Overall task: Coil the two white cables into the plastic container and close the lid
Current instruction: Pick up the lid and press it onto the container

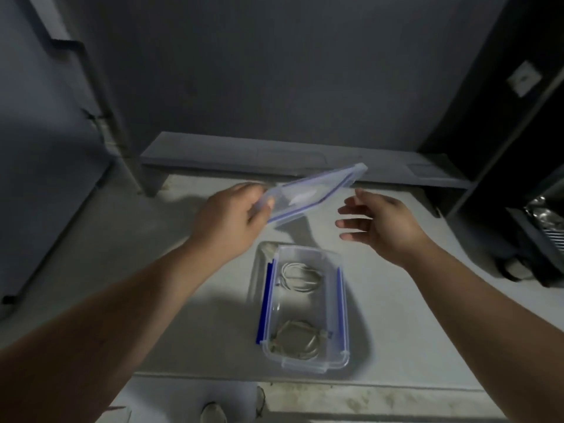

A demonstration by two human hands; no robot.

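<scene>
My left hand point(232, 218) grips the lid point(314, 193) by its near-left end, thumb on top and fingers beneath. The lid is clear plastic with a blue seal line around the rim. I hold it in the air, tilted, with its far end raised toward the back of the worktop point(412, 300). It is above and beyond the plastic container point(305, 358) and does not touch it.

My right hand point(378, 221) is empty. Its fingers are spread and loosely curled, palm turned toward the lid, close to the lid's right edge but not in contact.

The plastic container stands on the pale worktop below and between my forearms, its long axis running away from me. It is uncovered. Blue latch flaps hang down along both long sides.

Status of the coiling step: complete, as far as I can judge. One white cable point(300, 277) lies coiled in the far half of the container. A second cable point(297, 341) lies coiled in the near half; it looks greyer in this dim light. Both sit inside the walls, and no loop appears to cross the rim, though the blur limits certainty.

Remaining steps:
1. Take the free end of the lid with my right hand.
2. Level the lid and align it over the rim.
3. Press it down and fasten the latches.
</scene>
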